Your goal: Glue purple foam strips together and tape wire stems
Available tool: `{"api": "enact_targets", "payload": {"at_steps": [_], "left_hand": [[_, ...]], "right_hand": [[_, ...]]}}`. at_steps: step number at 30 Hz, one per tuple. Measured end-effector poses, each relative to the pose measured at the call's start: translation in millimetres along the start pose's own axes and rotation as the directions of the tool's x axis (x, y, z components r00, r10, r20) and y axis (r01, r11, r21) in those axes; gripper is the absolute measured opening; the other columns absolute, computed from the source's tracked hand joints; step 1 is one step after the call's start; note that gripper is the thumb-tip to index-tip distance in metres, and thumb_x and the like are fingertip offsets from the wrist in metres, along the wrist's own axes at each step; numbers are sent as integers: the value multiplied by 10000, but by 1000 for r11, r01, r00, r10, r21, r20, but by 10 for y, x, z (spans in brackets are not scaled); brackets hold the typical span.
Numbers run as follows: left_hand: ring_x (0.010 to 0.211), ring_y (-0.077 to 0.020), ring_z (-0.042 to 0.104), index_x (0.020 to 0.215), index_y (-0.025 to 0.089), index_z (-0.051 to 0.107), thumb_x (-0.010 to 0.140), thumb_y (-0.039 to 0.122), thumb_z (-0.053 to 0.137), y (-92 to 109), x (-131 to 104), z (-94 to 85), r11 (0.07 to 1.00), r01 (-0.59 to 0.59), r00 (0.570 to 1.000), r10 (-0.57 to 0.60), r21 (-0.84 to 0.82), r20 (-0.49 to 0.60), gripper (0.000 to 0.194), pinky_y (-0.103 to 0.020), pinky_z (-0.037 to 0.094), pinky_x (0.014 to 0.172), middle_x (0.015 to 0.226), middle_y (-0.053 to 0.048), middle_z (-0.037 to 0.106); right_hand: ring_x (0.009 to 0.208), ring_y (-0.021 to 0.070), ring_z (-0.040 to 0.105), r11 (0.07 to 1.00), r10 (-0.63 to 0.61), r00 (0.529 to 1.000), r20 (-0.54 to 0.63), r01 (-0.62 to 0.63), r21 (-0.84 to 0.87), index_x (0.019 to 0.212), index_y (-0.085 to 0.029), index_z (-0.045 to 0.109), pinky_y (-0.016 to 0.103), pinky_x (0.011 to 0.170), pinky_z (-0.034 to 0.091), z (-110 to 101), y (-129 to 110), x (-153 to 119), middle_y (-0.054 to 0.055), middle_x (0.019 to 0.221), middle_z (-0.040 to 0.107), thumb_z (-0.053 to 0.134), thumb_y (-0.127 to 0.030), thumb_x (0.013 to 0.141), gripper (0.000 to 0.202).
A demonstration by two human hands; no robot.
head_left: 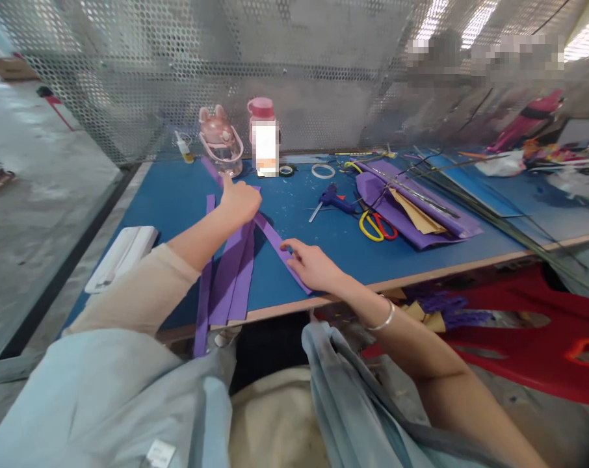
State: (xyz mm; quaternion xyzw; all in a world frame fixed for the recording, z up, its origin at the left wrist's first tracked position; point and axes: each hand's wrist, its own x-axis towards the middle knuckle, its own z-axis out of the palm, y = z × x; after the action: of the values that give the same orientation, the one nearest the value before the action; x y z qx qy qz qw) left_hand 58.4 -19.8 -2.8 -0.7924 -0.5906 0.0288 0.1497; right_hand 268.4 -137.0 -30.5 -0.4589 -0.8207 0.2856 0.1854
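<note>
Creases could form in the purple strip point(273, 236) if the left hand point(242, 200) – curled, hold unclear – drags it against the right hand point(314, 265), half-open and seemingly just touching.

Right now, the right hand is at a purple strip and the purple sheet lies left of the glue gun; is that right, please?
The purple sheet is right of the glue gun in the head view; the right hand is at a purple strip.

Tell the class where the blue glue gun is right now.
In the head view, the blue glue gun lies right of centre on the blue table, just left of the scissors.
</note>
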Motion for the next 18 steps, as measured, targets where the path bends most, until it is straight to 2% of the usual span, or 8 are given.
{"api": "enact_targets", "payload": {"at_steps": [5,8,11,13,14,15,16,18], "left_hand": [[1059,-272,566,884,164,753,851,77,435,77,286,210,998,68,996,-68,7,-63,331,-627,111,1115,837,-97,724],[1108,-288,538,876,174,748,852,64,415,57,322,292,994,90,982,-99,-61,-162,352,-650,110,1116,835,-98,709],[1224,-312,468,998,182,720,899,98,371,38,212,230,982,94,924,-147,-164,-352,373,-661,149,1116,1128,-126,657],[1250,-305,456,1106,195,675,931,143,349,80,41,168,972,71,896,-161,-226,-413,374,-600,256,1106,1267,-128,580],[1211,-296,492,1110,187,666,933,153,356,121,-67,152,963,36,904,-146,-269,-401,358,-547,340,1070,1233,-136,589],[1147,-291,537,1079,160,669,925,149,367,171,-181,151,950,-11,938,-98,-311,-333,339,-506,410,1012,1153,-153,617],[1112,-283,563,1066,132,667,911,136,384,225,-294,167,934,-79,972,-6,-348,-237,323,-473,441,988,1102,-163,634],[1107,-240,588,1038,140,673,895,119,413,321,-491,235,920,-135,983,78,-367,-167,298,-396,450,1006,1101,-134,658]], "right_hand": [[765,155,616,994,111,989,101,-108,-34,1277,-117,563,257,718,420,111,-3,500,94,932,701,470,-137,914,375],[885,183,645,994,98,982,161,-88,-66,1293,-106,556,266,766,444,93,58,734,140,1104,687,517,-149,894,403],[1028,230,638,995,61,976,211,-43,-89,1282,-93,558,279,828,455,52,88,862,171,1232,644,582,-152,851,435],[1086,250,626,995,36,972,232,-14,-99,1278,-101,551,292,863,454,26,93,888,175,1265,628,590,-150,847,436],[1087,253,628,995,24,971,239,0,-102,1274,-108,547,298,868,455,14,97,888,173,1261,632,582,-147,851,426],[1073,254,636,995,13,969,246,13,-104,1266,-112,546,302,864,457,4,104,884,172,1240,644,574,-146,855,413],[1056,254,645,994,4,967,253,24,-105,1258,-113,544,306,856,460,-2,115,878,172,1214,657,568,-148,858,403],[1044,258,651,993,-19,965,263,49,-107,1255,-109,535,310,844,464,-1,142,867,179,1188,668,559,-157,861,398]]}}
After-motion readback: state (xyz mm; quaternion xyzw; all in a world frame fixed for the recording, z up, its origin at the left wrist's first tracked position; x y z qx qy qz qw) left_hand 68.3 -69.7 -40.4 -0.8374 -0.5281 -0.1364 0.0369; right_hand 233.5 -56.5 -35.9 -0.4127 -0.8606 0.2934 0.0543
